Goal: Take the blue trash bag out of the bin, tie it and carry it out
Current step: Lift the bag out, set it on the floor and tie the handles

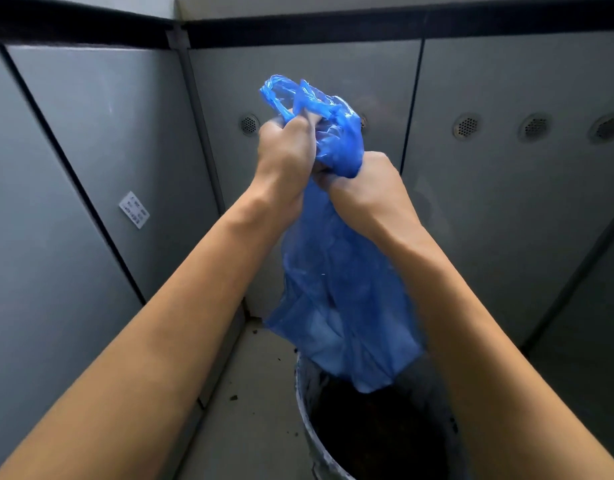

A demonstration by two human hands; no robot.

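Blue trash bag [336, 271] is out, hanging above the bin [307, 403]. Left hand [285, 150] and right hand [364, 181] both clenched on its gathered neck. Knot not visible yet; tie and carry-out remain.

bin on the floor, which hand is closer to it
Right. The right hand grips the bag lower down, above the bin; the left hand holds the bag's top, higher.

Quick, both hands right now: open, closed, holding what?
Left hand: closed, gripping the gathered top of the blue trash bag.
Right hand: closed around the bag's neck, just below the left.
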